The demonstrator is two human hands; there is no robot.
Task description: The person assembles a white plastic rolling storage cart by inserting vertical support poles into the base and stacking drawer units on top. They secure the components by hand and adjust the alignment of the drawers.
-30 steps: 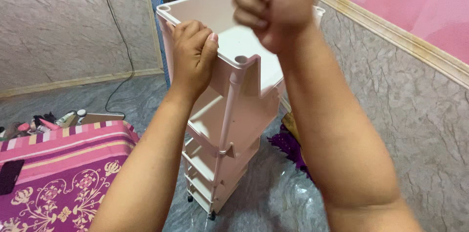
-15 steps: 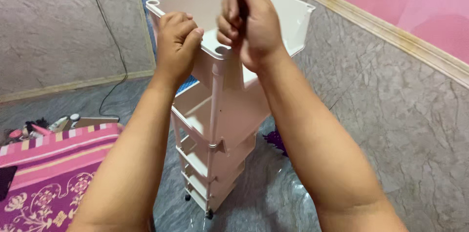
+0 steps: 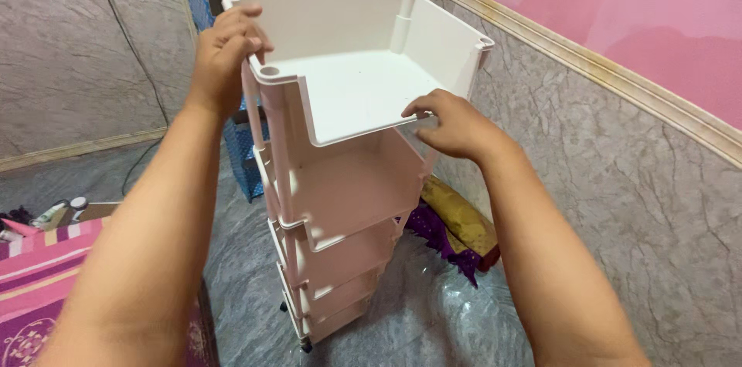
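The tiered plastic shelf rack (image 3: 348,174) is pale pinkish white all over, posts included. The upper wall (image 3: 618,19) is flat pink above a cream moulding strip (image 3: 587,66); below it the wall tiles (image 3: 641,205) are grey-brown with marble veining (the floor (image 3: 433,321) is a glossier grey). The bedspread (image 3: 39,282) shows pink and magenta stripes with a pale floral motif, and a purple cloth (image 3: 444,239) lies by a mustard-yellow roll (image 3: 456,212).

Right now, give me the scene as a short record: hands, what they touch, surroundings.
left hand: grips the top tray's near left corner, by the post hole
right hand: fingers on the top tray's front edge
top tray: white, empty, highest tier
rack: white tiered shelf on wheels, lower tiers empty
floor: grey marble pattern
bed cover: pink striped, lower left
wall: pink above, marble panel below
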